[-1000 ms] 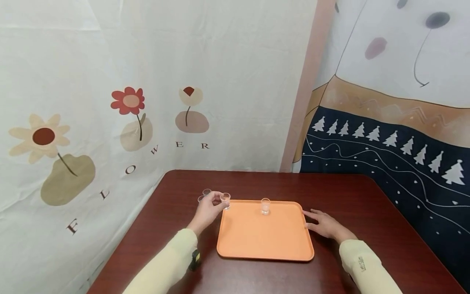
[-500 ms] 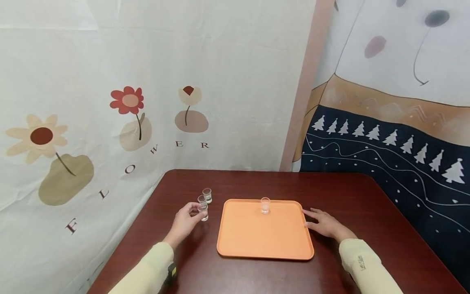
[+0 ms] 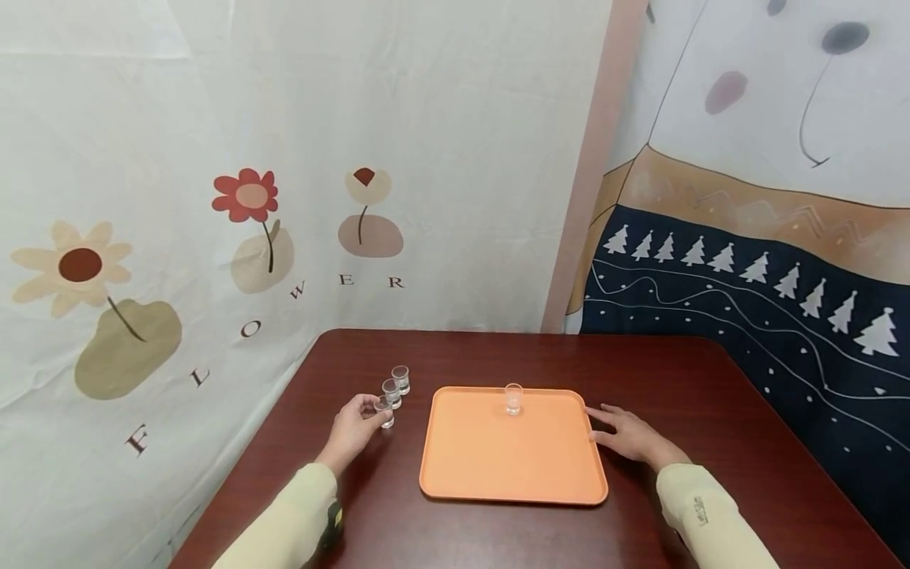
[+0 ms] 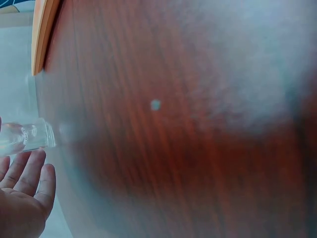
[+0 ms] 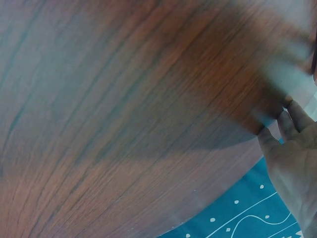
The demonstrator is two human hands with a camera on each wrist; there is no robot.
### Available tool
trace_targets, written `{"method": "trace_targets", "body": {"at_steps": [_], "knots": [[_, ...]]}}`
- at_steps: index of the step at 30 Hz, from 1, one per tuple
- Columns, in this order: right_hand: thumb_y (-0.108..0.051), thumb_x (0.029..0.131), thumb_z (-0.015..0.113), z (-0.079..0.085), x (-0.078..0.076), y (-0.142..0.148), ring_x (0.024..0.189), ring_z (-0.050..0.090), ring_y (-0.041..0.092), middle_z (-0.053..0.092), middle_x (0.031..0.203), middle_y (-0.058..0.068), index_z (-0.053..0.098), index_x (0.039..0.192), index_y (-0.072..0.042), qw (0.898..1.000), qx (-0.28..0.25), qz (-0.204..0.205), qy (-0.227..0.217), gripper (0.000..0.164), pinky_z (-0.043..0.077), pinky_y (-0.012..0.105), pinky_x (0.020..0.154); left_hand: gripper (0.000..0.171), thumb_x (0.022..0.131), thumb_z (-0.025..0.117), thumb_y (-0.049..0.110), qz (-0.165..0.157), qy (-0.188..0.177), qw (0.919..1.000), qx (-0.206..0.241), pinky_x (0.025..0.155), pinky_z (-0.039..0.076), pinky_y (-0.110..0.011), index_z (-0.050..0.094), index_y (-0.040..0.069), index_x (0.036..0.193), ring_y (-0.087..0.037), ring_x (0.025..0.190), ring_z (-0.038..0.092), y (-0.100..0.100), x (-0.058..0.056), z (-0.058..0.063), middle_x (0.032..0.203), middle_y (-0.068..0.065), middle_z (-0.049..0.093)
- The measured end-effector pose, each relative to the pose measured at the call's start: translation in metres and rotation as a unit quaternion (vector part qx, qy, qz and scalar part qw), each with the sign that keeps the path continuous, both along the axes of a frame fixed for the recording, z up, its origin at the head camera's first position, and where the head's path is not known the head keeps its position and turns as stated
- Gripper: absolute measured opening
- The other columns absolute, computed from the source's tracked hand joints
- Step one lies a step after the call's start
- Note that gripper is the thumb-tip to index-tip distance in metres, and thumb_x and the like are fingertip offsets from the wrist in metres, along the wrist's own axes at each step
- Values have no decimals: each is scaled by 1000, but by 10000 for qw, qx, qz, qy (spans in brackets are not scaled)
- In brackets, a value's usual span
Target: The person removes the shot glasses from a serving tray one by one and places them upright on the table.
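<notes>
My left hand (image 3: 353,431) pinches a small clear shot glass (image 3: 385,416) between thumb and fingers, left of the orange tray (image 3: 515,458). In the left wrist view that shot glass (image 4: 32,135) lies sideways in the picture beside the loosely spread fingers (image 4: 30,173); the thumb is out of frame. Two more shot glasses stand just behind it, a middle one (image 3: 392,393) and a far one (image 3: 401,379), forming a slanted row. Another glass (image 3: 513,400) stands on the tray near its back edge. My right hand (image 3: 626,433) rests with extended fingers against the tray's right edge.
Everything stands on a dark red-brown wooden table (image 3: 498,533). A pale cloth with printed flowers (image 3: 462,158) hangs behind and to the left, and a dark blue cloth with white trees (image 3: 746,308) hangs at the right.
My left hand has moved left, carrying the shot glass from the tray's back-left corner to the front end of the row of glasses. My right hand and the tray have stayed put.
</notes>
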State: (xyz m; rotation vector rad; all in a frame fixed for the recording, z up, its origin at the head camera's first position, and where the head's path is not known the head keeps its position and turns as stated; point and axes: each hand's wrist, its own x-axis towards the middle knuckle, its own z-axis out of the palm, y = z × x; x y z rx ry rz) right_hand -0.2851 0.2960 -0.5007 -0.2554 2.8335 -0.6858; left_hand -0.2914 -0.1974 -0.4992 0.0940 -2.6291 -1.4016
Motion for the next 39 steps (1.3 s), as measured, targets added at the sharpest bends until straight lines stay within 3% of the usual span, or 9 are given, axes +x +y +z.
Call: {"method": "trace_targets", "body": {"at_steps": [9, 15, 23, 31, 39], "knots": [[-41, 96, 63, 0, 1, -1, 135, 29, 57, 34, 150, 31, 46, 149, -13, 10000, -1, -50, -46, 63, 27, 74, 102, 31, 88, 74, 14, 71, -147, 9998, 60, 78, 51, -35, 59, -3, 110, -31, 97, 68, -3, -8, -8, 107, -19, 69], [-42, 95, 63, 1, 0, -1, 135, 28, 57, 34, 150, 31, 46, 149, -13, 10000, -8, -78, -61, 63, 27, 74, 102, 42, 87, 74, 12, -68, -102, 9998, 148, 84, 53, -42, 55, -7, 120, -36, 102, 65, -4, -9, -8, 111, -24, 66], [-40, 96, 64, 1, 0, -2, 135, 29, 56, 34, 150, 32, 46, 149, -13, 10000, -15, -35, -38, 62, 27, 73, 102, 60, 93, 70, 22, -155, -124, 9995, 237, 97, 47, -51, 44, -3, 141, -40, 121, 55, -4, -14, 8, 129, -26, 56], [-40, 96, 63, 1, 0, -1, 136, 29, 56, 33, 151, 31, 45, 150, -13, 10000, -19, -71, -64, 62, 27, 73, 103, 57, 94, 69, 26, -288, 203, 9988, 339, 100, 44, -51, 46, 3, 141, -38, 124, 52, 10, -22, 29, 135, -24, 53], [-40, 96, 63, 0, 1, -1, 136, 29, 56, 34, 150, 31, 46, 149, -13, 10000, -12, -44, -46, 62, 27, 73, 102, 54, 94, 71, 27, -676, 266, 9946, 746, 98, 48, -48, 49, 8, 140, -34, 123, 54, 37, -24, 34, 135, -20, 54]]}}
